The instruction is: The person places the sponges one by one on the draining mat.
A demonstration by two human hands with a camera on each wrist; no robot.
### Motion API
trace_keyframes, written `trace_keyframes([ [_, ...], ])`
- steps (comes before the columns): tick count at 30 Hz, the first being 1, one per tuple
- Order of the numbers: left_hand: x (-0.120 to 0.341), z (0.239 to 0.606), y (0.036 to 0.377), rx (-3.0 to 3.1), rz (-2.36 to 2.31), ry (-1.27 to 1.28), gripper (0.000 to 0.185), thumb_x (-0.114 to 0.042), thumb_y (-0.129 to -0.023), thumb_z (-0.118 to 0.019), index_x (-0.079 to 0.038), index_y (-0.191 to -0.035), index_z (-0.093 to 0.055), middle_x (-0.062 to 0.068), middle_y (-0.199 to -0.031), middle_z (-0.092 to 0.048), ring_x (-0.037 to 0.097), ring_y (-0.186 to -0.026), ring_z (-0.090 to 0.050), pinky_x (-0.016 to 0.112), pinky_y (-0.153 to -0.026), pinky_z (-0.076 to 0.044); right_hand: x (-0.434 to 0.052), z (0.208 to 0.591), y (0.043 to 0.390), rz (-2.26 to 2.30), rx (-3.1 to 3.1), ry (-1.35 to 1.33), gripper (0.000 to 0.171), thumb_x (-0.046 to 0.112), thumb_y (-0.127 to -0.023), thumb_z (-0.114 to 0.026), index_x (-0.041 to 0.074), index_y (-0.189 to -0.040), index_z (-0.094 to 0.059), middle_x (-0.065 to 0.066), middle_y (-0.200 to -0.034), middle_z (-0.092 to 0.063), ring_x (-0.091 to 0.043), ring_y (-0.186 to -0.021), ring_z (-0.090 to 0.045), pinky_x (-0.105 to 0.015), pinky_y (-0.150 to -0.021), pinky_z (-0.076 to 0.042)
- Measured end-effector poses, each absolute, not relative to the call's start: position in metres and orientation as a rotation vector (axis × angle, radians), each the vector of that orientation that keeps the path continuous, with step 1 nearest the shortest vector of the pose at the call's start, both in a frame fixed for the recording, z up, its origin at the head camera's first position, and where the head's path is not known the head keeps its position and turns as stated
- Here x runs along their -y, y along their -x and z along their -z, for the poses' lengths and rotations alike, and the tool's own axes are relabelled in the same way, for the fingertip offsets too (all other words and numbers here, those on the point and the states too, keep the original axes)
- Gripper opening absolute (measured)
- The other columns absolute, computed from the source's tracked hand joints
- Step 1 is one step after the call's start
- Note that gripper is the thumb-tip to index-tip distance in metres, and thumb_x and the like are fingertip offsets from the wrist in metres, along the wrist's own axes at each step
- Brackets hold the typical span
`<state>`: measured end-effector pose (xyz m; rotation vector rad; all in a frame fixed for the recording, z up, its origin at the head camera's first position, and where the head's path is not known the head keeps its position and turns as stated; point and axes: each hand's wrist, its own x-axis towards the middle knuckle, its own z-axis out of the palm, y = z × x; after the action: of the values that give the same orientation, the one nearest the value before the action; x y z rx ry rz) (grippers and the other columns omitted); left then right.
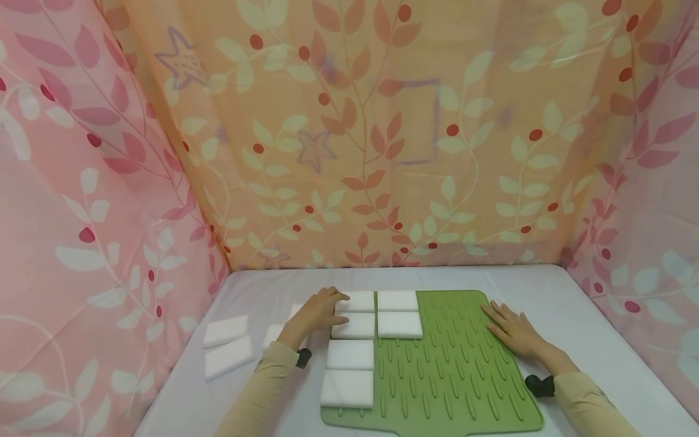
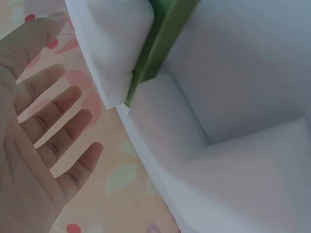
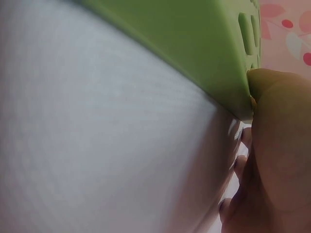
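A green ribbed mat (image 1: 453, 364) lies on the white table (image 1: 579, 303). Several white foam blocks sit on its left part, in a column of four (image 1: 349, 355) and a pair beside it (image 1: 398, 312). My left hand (image 1: 322, 309) rests with straight fingers against the left side of the farthest block (image 1: 357, 300). The left wrist view shows that hand (image 2: 43, 136) with its fingers spread, next to a white block (image 2: 114, 43) and the mat's edge (image 2: 160, 43). My right hand (image 1: 510, 328) lies flat on the mat's right edge, and its fingers (image 3: 277, 160) show beside the mat (image 3: 194, 43).
Loose white blocks lie on the table left of the mat, two near the left wall (image 1: 226, 329) (image 1: 228, 357) and others partly hidden by my left arm (image 1: 273, 334). Leaf-patterned fabric walls (image 1: 349, 152) close in the table at the back and on both sides.
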<state>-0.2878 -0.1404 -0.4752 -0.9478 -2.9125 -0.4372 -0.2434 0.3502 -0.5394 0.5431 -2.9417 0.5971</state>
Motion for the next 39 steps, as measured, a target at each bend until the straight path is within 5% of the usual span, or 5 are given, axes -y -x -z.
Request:
trace_keyframes([
  [39, 0.231, 0.486, 0.275, 2.958, 0.512, 0.656, 0.051, -0.031, -0.079, -0.072, -0.008, -0.122, -0.057, 0.012, -0.118, -0.056, 0.037, -0.109, -0.050, 0.058, -0.085, -0.041, -0.349, 0.538, 0.242, -0.617, 2.964, -0.542, 0.054, 0.032, -0.097, -0.045, 0.004, -0.142, -0.036, -0.028, -0.144, -0.029, -0.052, -0.131, -0.021, -0.072, -0.097, -0.010],
])
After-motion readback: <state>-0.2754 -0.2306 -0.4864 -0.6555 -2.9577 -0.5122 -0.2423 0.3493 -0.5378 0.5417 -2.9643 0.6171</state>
